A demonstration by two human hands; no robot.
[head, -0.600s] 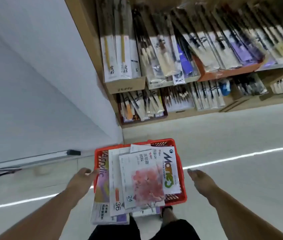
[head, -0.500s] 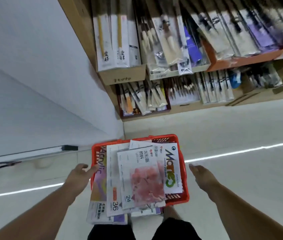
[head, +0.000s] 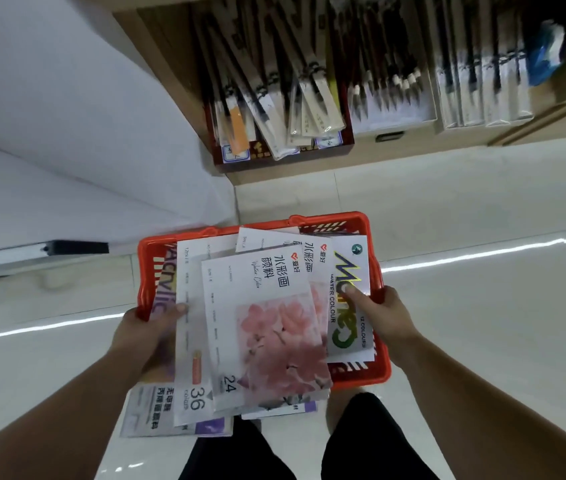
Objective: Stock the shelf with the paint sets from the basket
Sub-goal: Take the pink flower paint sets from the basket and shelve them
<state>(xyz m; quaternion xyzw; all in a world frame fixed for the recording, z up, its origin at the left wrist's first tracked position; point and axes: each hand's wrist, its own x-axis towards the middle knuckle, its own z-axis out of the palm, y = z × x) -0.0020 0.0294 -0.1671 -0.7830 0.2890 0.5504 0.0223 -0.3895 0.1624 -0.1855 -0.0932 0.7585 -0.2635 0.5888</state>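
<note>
Left hand (head: 147, 330) grip curling round left rim of red basket (head: 326, 219), thumb resting on paint sets (head: 274, 327). Right hand (head: 383, 315) grip curling round right rim, thumb pressing water-colour box (head: 345, 330). Paint sets lying heaped in basket, overhanging near edge.

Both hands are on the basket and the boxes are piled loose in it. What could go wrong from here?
The 36-colour box, the 24-colour box and the purple box stick out over the basket at its near rim; a tilt toward the body could slide them onto the floor. The left hand and right hand both grip the basket's sides, so freeing one to pick a set may tip the loose pile.
</note>
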